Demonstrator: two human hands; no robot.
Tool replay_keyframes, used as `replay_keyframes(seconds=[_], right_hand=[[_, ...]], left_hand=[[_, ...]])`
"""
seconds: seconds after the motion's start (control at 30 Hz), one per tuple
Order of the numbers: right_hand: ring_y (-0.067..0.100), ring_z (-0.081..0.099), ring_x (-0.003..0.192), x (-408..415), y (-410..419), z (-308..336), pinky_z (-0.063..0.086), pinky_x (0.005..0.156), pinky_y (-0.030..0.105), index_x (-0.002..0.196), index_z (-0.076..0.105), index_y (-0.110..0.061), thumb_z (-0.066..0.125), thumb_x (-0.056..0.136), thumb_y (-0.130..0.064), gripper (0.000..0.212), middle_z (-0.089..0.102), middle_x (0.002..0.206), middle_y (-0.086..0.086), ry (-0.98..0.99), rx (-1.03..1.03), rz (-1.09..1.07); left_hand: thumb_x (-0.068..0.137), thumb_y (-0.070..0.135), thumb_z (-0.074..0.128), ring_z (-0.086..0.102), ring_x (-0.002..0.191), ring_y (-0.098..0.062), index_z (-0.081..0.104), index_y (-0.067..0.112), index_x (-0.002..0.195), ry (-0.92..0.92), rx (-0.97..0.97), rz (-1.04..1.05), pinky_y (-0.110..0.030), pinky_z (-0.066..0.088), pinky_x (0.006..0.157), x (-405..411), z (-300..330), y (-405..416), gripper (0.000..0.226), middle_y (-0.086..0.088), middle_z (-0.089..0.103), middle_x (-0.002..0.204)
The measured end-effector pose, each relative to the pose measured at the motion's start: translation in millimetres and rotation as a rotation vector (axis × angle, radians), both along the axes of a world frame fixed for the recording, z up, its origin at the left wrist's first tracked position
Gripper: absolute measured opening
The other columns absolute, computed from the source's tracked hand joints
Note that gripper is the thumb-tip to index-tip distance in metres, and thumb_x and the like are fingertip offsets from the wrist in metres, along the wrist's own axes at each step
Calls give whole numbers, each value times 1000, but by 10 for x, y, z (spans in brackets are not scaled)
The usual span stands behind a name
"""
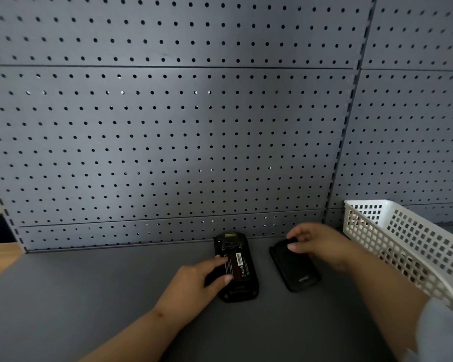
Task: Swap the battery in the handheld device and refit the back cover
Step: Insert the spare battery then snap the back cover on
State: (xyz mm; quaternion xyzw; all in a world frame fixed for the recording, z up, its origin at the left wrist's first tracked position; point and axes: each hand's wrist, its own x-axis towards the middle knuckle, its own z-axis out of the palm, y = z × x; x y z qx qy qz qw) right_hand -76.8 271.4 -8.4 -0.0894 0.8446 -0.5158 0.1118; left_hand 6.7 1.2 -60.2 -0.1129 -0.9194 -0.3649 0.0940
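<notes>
- The left hand (194,286), low and just left of centre in the frame, lies with fairly straight fingers on the flat black battery with a white barcode label (237,266), index and thumb touching its near edge; it presses rather than grasps.
- That battery sits in the open back of the black, rubber-edged handheld device (236,267), which lies face down on the matte grey tabletop (89,296), its top end toward the wall.
- The right hand (322,245), lower right of centre, curls its fingers over the far end of the smooth black plastic back cover (294,267), which lies flat just beside the device (whether it is lifted at all, I cannot tell).
- Judging by this, the cover is off and a battery is in the bay; seating it fully and snapping the cover on appear to remain. Whether this is the new battery is not shown.
- A white plastic basket with square lattice holes (408,241) stands at lower right, and a grey perforated metal pegboard (168,126) fills the upper frame.
</notes>
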Motion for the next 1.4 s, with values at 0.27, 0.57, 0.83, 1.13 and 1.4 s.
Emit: replay_keyframes(seconds=[0.27, 0.57, 0.83, 1.13, 1.4], right_hand=[[22, 62, 92, 162, -831, -104, 54, 77, 26, 112, 58, -8, 60, 84, -2, 29, 61, 93, 9, -42, -556, -86], [21, 64, 98, 188, -938, -282, 53, 81, 29, 100, 64, -21, 65, 83, -11, 20, 66, 103, 10, 74, -380, -103], [17, 63, 91, 166, -907, -275, 51, 77, 22, 107, 64, -15, 65, 83, -11, 24, 64, 92, 3, 102, -333, -68], [20, 63, 93, 160, -962, -351, 51, 87, 30, 99, 66, -20, 67, 81, -15, 19, 63, 92, 5, 104, -311, -65], [6, 57, 79, 153, -941, -321, 46, 70, 12, 103, 66, -16, 65, 83, -15, 20, 57, 84, -4, 125, -235, -19]], left_hand=[[84, 42, 57, 41, 108, 25, 30, 33, 138, -67, 140, -74, 7, 27, 89, 50, 71, 0, 62, 15, 48, 134], [60, 51, 75, 33, 121, 13, 12, 33, 143, -115, 49, -96, 9, 19, 91, 55, 58, -15, 106, 14, 39, 144], [58, 55, 75, 47, 123, -3, 10, 40, 141, -98, -38, -71, -7, 30, 96, 60, 53, 11, 107, 9, 51, 136], [54, 63, 69, 47, 123, -4, 10, 40, 142, -93, -38, -73, -11, 33, 98, 67, 57, 19, 108, 8, 51, 136], [59, 58, 72, 49, 119, -1, 16, 41, 140, -85, -66, -66, -2, 32, 91, 76, 73, 23, 100, 8, 55, 132]])
